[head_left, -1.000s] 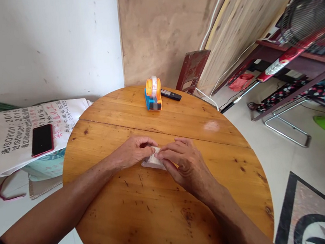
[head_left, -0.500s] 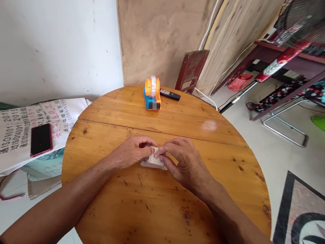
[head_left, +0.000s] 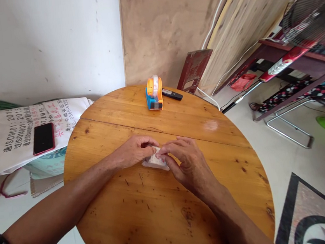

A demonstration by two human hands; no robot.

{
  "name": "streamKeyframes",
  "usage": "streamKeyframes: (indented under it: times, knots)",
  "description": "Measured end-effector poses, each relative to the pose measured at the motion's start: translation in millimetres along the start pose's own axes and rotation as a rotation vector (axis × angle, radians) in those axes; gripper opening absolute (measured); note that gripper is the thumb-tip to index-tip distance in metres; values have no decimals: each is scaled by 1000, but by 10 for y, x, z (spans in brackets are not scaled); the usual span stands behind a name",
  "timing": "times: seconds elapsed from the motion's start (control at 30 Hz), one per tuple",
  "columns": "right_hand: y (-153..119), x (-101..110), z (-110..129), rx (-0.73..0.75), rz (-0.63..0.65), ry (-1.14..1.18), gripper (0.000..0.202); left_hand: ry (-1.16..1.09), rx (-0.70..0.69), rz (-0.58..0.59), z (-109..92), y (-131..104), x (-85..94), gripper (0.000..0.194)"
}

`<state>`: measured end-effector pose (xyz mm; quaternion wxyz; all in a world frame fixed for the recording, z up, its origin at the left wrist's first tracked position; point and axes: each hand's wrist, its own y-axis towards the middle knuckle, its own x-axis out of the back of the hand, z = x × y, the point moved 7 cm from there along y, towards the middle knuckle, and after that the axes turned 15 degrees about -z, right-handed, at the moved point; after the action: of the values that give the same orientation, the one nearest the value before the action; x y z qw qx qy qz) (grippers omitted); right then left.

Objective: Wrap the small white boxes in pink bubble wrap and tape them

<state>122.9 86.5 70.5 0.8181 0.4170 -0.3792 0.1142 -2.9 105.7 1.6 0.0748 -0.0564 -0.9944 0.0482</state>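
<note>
A small whitish packet [head_left: 154,162] with faint red marks lies near the middle of the round wooden table [head_left: 126,216]; its exact kind is unclear. On its left side, my left hand [head_left: 133,152] pinches the upper edge between thumb and fingers. From the right, my right hand [head_left: 186,160] grips the same packet with thumb and index finger, the other fingers curled above. Part of the packet's top is hidden by my fingers.
Toward the table's far edge stand an orange and blue tape dispenser [head_left: 154,93] and a black remote-like object [head_left: 172,94]. A phone [head_left: 43,138] rests on printed white sacks [head_left: 14,135] at the left. A wooden chair [head_left: 194,70] and a fan [head_left: 309,15] are beyond.
The whole view has shifted slightly, with the scene a little farther right. Both hands keep their hold on the packet, and slightly more of its red marks shows.
</note>
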Motion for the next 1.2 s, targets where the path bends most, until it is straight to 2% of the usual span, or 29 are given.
streamKeyframes:
  times: [0.47,0.93,1.2]
  knots:
    - [-22,-7,-14,-6,-22,14,19,-49,26,7,7,-9,-18,27]
    - [-13,-30,-23,-50,18,0,19,-94,25,-21,1,-16,-11,28]
    - [-26,0,-28,-46,-32,21,17,-105,4,-11,2,-25,-10,27]
